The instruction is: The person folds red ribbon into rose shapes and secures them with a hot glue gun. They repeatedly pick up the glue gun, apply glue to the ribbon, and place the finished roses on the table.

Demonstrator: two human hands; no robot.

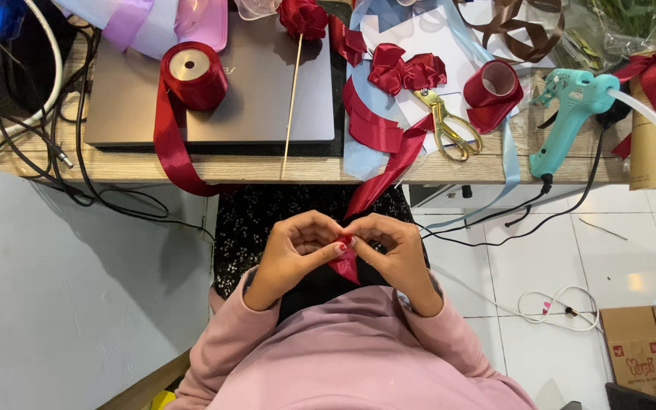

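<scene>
From the head camera, the left hand and the right hand meet just above the lap, fingers of both pressed together on a folded piece of dark red ribbon, which they pinch between thumbs and forefingers. A pointed fold of it hangs just below the fingers, and a long strip runs up and away from them to the edge of the counter.

The ribbon looks light, thin and limp, with a satin sheen that would likely make it slippery; a fold probably holds only while pinched, so the best hold seems to be right at the crease.

Well beyond the fingers on the counter lie a ribbon spool on a closed laptop, gold scissors, finished red bows and a teal glue gun far to the right.
</scene>
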